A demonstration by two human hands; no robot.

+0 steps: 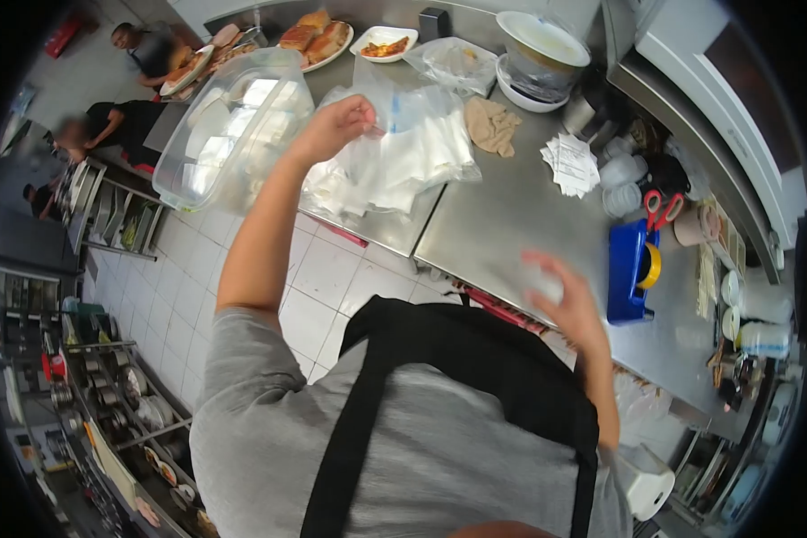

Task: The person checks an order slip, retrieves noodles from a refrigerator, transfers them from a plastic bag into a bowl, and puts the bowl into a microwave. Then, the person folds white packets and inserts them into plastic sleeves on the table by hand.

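Observation:
My left hand (336,127) is over the near side of a heap of clear plastic bags (403,148), its fingers curled together at the bags' upper left. Whether plastic is pinched in it is too small to tell. To its left stands a clear plastic tub (233,130) with white and silvery packets inside. My right hand (560,291), blurred, hovers by the front edge of the steel counter (493,224), fingers spread and apart from everything. A blue holder (630,269) with a yellow tape roll (649,266) and red scissors (663,211) lies to its right.
Plates of food (316,40) and a small white dish (384,43) line the back. A brown cloth (491,126), paper slips (571,165) and stacked bowls (542,54) sit further right. Other people (148,56) are at the far left. Shelves (143,403) stand lower left.

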